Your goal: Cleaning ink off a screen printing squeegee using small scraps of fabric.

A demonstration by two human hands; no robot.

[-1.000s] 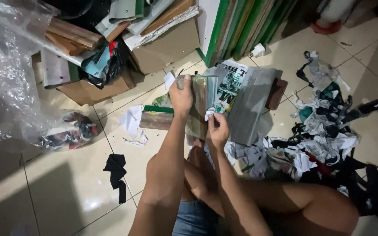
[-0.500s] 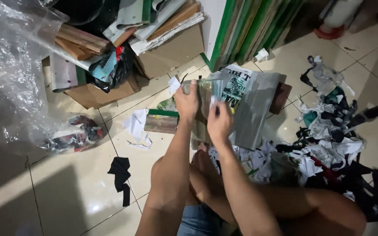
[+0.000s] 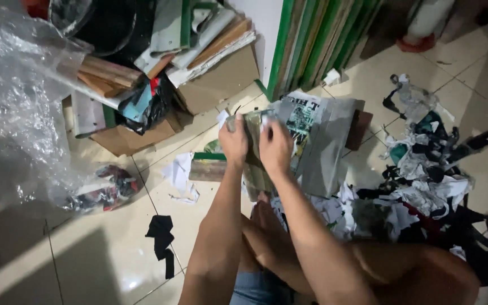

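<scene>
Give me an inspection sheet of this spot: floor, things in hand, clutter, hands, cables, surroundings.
Surface: pale tiled floor, glossy.
Job's things: greenish board held up in both hands.
Clutter: fabric scraps at the right; black scrap; clear plastic bag at the left.
Hands: left hand and right hand grip the board's top.
Cables: nothing seen.
Surroundings: cardboard boxes of boards; green-edged frames leaning on the wall.

Both forearms stretched forward, almost parallel. Left hand (image 3: pixel 234 144) and right hand (image 3: pixel 276 148) side by side, close together, backs up, fingers curled down in grip.
</scene>
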